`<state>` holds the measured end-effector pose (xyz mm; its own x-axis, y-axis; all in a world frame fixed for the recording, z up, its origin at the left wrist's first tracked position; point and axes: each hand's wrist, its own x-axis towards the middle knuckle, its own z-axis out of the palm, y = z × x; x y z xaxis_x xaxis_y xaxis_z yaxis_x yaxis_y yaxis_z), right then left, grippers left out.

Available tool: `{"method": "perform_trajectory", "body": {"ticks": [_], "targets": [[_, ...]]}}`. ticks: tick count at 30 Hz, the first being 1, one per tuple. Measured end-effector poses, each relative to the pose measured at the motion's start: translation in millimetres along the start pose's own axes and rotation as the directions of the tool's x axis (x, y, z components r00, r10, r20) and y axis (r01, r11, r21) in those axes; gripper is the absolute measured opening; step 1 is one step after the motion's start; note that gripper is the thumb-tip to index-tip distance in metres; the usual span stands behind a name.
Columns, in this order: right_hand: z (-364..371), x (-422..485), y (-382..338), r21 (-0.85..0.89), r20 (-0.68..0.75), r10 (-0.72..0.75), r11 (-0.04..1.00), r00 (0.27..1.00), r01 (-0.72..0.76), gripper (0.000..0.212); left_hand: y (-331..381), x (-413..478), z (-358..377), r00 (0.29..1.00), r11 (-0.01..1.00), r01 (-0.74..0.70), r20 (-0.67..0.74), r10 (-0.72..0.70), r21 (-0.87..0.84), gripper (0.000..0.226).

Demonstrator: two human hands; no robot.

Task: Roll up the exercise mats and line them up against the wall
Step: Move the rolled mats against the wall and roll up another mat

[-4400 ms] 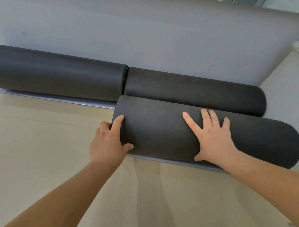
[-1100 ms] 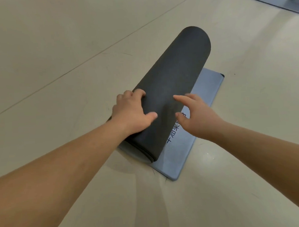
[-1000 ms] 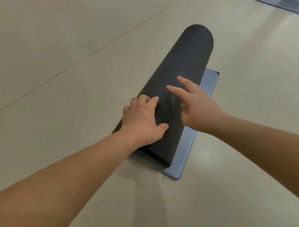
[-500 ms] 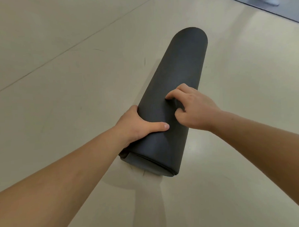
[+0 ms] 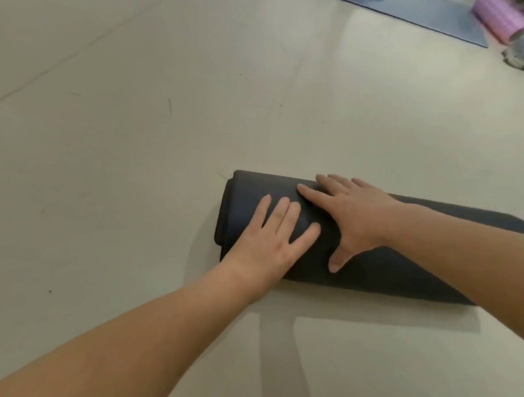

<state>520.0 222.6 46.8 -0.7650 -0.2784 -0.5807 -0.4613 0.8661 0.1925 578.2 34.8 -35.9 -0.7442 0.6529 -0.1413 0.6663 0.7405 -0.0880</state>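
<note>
Both of my hands now lie flat on the rolled mat: the left hand near its left end and the right hand just beside it, fingers spread apart and pressing, not clamped, where half a second ago they gripped it pointing away from me. It lies crosswise on the floor, dark, matte, tightly wound with no tail showing, so rolling looks finished. Far right, a flat grey mat awaits.
</note>
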Motion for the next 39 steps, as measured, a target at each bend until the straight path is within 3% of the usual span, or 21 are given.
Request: {"method": "perform_trajectory", "body": {"ticks": [2, 4, 6, 9, 11, 14, 18, 20, 24, 30, 34, 37, 39], "targets": [[23, -16, 7, 0.098, -0.001, 0.051, 0.994, 0.999, -0.050, 0.157, 7, -5, 13, 0.995, 0.996, -0.086, -0.057, 0.084, -0.033, 0.097], [44, -32, 2, 0.110, -0.080, 0.081, 0.991, 0.994, -0.072, 0.155, 7, -9, 12, 0.964, 0.971, -0.144, -0.249, 0.094, -0.190, 0.070], [63, -46, -15, 0.103, -0.163, 0.083, 0.992, 0.983, -0.066, 0.151, -1, -8, -1, 0.934, 0.933, -0.072, -0.353, -0.061, -0.353, 0.062], [84, -60, -44, 0.058, -0.216, 0.062, 0.997, 0.974, -0.050, 0.139, -22, -3, -29, 0.909, 0.792, 0.360, -0.004, -0.416, -0.493, 0.115], [84, -69, -47, 0.121, -0.328, 0.022, 0.993, 0.944, 0.018, 0.124, -29, -3, -36, 0.845, 0.635, 0.519, 0.230, -0.483, -0.573, 0.141], [62, -80, -24, 0.208, -0.303, 0.028, 0.977, 0.953, 0.038, 0.118, -26, -12, -39, 0.811, 0.609, 0.579, 0.314, -0.493, -0.542, 0.156], [46, -83, 19, 0.331, -0.086, 0.136, 0.938, 0.987, -0.101, 0.152, -12, -31, -32, 0.768, 0.574, 0.638, 0.369, -0.524, -0.513, 0.165], [42, -84, 29, 0.361, 0.035, 0.089, 0.928, 0.995, -0.096, 0.154, -3, -41, -26, 0.775, 0.583, 0.625, 0.326, -0.542, -0.519, 0.164], [52, -87, 24, 0.231, 0.071, 0.051, 0.971, 0.996, -0.067, 0.167, 8, -56, -21, 0.812, 0.655, 0.553, 0.157, -0.562, -0.516, 0.156], [67, -92, 31, 0.203, -0.147, 0.216, 0.962, 0.965, -0.184, 0.167, -1, 12, -22, 0.828, 0.719, 0.456, -0.045, -0.559, -0.524, 0.145], [94, -90, 26, 0.222, -0.188, 0.313, 0.937, 0.931, -0.270, 0.161, 21, 32, -2, 0.841, 0.678, 0.466, 0.047, -0.539, -0.568, 0.134], [113, -98, 5, 0.201, -0.213, 0.307, 0.943, 0.928, -0.265, 0.153, 27, 10, 0, 0.867, 0.782, 0.444, -0.009, -0.498, -0.437, 0.107], [124, -105, -18, 0.158, -0.248, 0.287, 0.954, 0.925, -0.254, 0.144, 21, 0, -15, 0.922, 0.885, 0.286, -0.147, -0.359, -0.367, 0.102]]}}
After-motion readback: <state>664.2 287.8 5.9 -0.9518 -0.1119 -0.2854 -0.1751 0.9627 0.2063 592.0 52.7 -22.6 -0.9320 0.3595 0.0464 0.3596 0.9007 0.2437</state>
